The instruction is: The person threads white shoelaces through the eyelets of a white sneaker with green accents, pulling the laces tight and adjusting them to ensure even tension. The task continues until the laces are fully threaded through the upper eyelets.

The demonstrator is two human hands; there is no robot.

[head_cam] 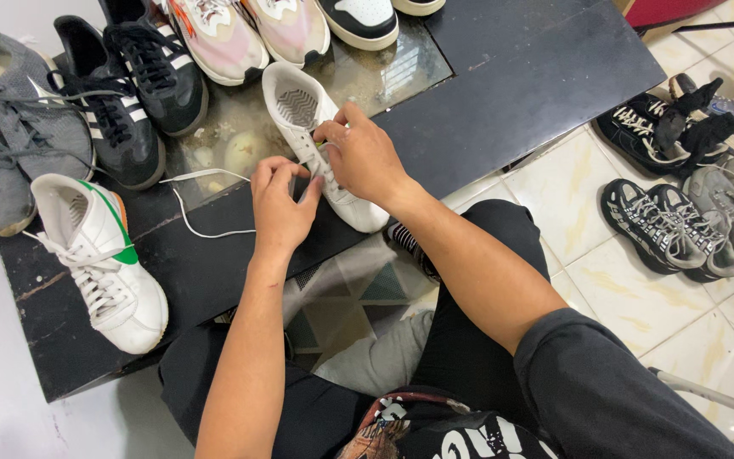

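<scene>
We see a white shoe (314, 136) lying on the dark table (537, 76), near its front edge, long axis running diagonally: open heel end toward the top left, toe toward the lower right, close to the table edge. Sole down, opening up. Both hands work over its lacing area. The left hand (280, 202) comes up from below, forearm nearly vertical in frame, wrist straight, fingers curled together with thumb and fingertips pinching the white lace (201, 204), which trails off left in a loop across the table. The right hand (364, 157) reaches in from the lower right, forearm slanting, elbow bent over the knee, fingers bent and pinching at the shoe's eyelet row; exactly what sits between the tips we cannot tell. The hands are just beside each other, nearly touching. Left of the lace lies a white sneaker with a green stripe (99, 259), toe toward us. Black sneakers (133, 89) and grey shoes (10, 140) sit further back on the table. More shoes (681, 225) rest on the tiled floor at right.
</scene>
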